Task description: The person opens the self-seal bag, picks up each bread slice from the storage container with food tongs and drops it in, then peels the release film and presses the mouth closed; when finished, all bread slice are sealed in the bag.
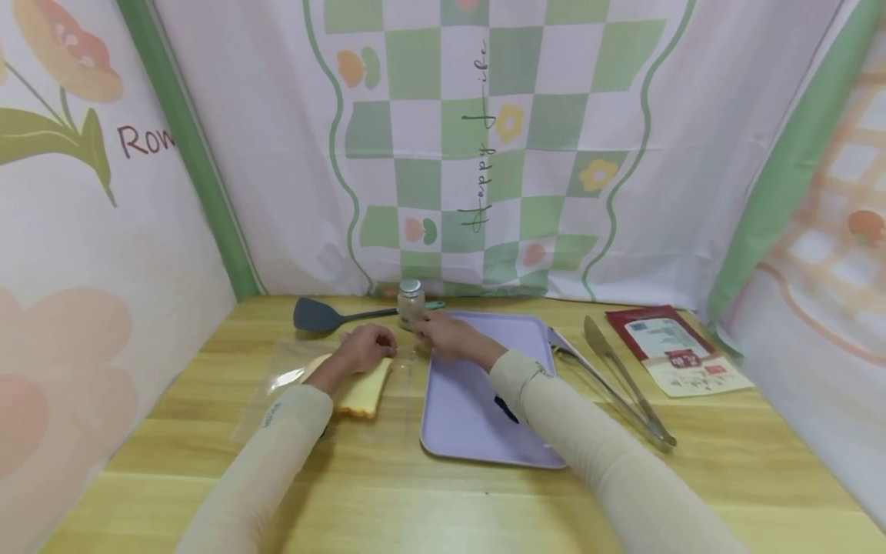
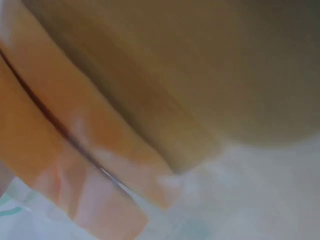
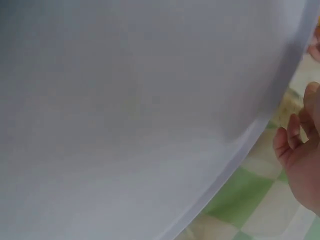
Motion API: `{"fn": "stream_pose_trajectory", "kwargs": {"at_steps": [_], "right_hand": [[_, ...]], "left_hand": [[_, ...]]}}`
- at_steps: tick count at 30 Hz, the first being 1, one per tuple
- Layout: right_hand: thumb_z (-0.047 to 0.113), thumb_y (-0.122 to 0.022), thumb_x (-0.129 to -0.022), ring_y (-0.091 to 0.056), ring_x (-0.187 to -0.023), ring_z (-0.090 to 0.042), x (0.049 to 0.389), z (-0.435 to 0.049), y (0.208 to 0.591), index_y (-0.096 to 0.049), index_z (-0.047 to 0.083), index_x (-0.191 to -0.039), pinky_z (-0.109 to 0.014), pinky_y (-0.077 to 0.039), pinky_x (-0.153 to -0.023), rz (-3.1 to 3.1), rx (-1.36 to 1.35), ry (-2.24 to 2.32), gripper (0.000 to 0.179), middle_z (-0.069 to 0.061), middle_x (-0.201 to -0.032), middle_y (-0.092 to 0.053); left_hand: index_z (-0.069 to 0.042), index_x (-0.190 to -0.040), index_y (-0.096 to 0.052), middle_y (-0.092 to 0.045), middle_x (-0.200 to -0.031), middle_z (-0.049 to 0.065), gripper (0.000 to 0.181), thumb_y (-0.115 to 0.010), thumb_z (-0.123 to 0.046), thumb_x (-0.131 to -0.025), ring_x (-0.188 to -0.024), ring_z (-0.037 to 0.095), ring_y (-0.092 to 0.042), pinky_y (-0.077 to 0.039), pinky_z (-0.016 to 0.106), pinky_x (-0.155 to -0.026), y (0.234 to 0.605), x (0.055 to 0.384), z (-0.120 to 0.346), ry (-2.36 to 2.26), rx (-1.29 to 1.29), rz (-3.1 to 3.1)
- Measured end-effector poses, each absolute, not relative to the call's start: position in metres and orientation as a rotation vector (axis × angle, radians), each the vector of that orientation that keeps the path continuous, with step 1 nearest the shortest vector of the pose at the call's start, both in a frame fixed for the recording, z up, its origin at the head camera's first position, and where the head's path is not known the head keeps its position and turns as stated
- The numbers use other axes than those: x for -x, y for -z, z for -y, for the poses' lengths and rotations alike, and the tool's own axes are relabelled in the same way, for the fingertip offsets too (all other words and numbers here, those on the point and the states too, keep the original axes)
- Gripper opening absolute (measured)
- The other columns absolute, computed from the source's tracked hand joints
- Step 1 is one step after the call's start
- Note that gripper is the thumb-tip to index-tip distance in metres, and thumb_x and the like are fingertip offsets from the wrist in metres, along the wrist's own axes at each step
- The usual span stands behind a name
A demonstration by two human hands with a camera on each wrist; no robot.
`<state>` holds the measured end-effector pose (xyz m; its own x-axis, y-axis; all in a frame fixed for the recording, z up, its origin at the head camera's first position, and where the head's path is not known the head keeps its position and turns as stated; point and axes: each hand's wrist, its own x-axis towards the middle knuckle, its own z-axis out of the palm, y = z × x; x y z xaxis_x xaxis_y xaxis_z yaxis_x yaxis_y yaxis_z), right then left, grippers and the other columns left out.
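Two bread slices, pale with brown crusts, lie inside a clear plastic bag left of centre. The left wrist view shows the bread close up, edges side by side under shiny film. My left hand is over the bread, its curled fingertips pinching the bag near its right side. Just right of it, my right hand reaches across the tray's left edge, fingertips beside a glass jar with a silver lid. Its fingers are bent in the right wrist view; I cannot tell whether they pinch the film.
A lilac tray lies under the right forearm, partly covering a dark object. Metal tongs rest to its right, beside a red and white food packet. A dark spatula lies behind the bread, its handle passing behind the jar.
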<state>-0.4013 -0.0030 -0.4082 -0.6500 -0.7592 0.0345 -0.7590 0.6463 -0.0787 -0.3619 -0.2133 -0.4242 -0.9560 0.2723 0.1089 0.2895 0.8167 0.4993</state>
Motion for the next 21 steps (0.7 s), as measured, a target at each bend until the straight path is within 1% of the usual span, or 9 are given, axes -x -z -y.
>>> {"fn": "stream_pose_trajectory", "kwargs": {"at_steps": [4, 8, 11, 15, 18, 21], "right_hand": [[0.004, -0.056, -0.098, -0.053, -0.089, -0.021, 0.404, -0.002, 0.403, -0.061, 0.008, -0.095, -0.038, -0.047, -0.082, -2.832, 1.337, 0.239, 0.007, -0.005, -0.097, -0.054], [0.005, -0.063, -0.094, -0.061, -0.096, -0.023, 0.401, 0.003, 0.402, -0.067, 0.007, -0.103, -0.038, -0.05, -0.085, -2.772, 1.386, 0.359, 0.009, -0.006, -0.101, -0.064], [0.01, -0.068, -0.093, -0.063, -0.1, -0.022, 0.399, 0.01, 0.401, -0.071, 0.01, -0.106, -0.037, -0.051, -0.087, -2.723, 1.408, 0.366, 0.013, -0.004, -0.104, -0.069], [0.018, -0.071, -0.093, -0.063, -0.1, -0.019, 0.397, 0.017, 0.401, -0.075, 0.016, -0.099, -0.036, -0.052, -0.087, -2.722, 1.382, 0.27, 0.007, 0.001, -0.103, -0.07], [0.022, -0.073, -0.092, -0.063, -0.099, -0.017, 0.397, 0.02, 0.402, -0.076, 0.019, -0.095, -0.035, -0.053, -0.085, -2.742, 1.332, 0.217, 0.005, 0.003, -0.102, -0.07], [0.023, -0.073, -0.091, -0.063, -0.097, -0.016, 0.398, 0.019, 0.403, -0.076, 0.02, -0.094, -0.034, -0.053, -0.084, -2.752, 1.298, 0.204, 0.005, 0.005, -0.1, -0.07]], "left_hand": [[-0.02, -0.086, -0.073, -0.072, -0.083, -0.01, 0.005, -0.072, -0.019, -0.091, -0.091, 0.019, -0.065, -0.023, 0.067, -0.103, 0.427, 0.363, 0.219, 0.812, 0.465, 2.942], [-0.02, -0.085, -0.073, -0.072, -0.081, -0.011, 0.007, -0.072, -0.017, -0.091, -0.089, 0.018, -0.065, -0.025, 0.064, -0.098, 0.43, 0.363, 0.221, 0.809, 0.485, 2.926], [-0.02, -0.085, -0.073, -0.072, -0.082, -0.01, 0.008, -0.07, -0.015, -0.091, -0.089, 0.019, -0.065, -0.025, 0.064, -0.097, 0.429, 0.362, 0.222, 0.823, 0.484, 2.923], [-0.02, -0.085, -0.073, -0.072, -0.083, -0.01, 0.01, -0.069, -0.013, -0.091, -0.091, 0.019, -0.065, -0.022, 0.069, -0.101, 0.428, 0.361, 0.22, 0.832, 0.497, 2.93], [-0.021, -0.086, -0.073, -0.072, -0.084, -0.011, 0.011, -0.069, -0.013, -0.092, -0.093, 0.018, -0.065, -0.021, 0.069, -0.103, 0.427, 0.362, 0.218, 0.821, 0.511, 2.942], [-0.021, -0.086, -0.073, -0.072, -0.085, -0.011, 0.011, -0.068, -0.012, -0.091, -0.093, 0.018, -0.065, -0.023, 0.067, -0.102, 0.427, 0.362, 0.216, 0.814, 0.518, 2.951]]}}
